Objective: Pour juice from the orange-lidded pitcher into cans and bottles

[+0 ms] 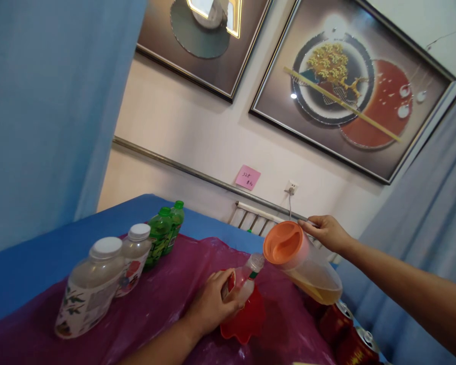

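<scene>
My left hand [212, 300] is wrapped around a small clear bottle [245, 287] with an uncapped-looking mouth and a red label partly under my fingers. The bottle leans to the right above a red scalloped dish [246, 324]. With my right hand [325, 234] I grip the handle of a translucent pitcher [314, 278] from behind. An orange lid [283, 243] covers its top, which tips left toward the bottle mouth. Yellowish liquid lies low in the pitcher, near its base. No stream between pitcher and bottle can be made out.
Two white-capped jars [89, 289] and two green bottles [160, 234] stand on the left of a purple plastic sheet [197, 258]. Red cans [359, 347] stand at the lower right. Blue curtains [61, 101] hang on both sides; behind are a wall rail and framed pictures.
</scene>
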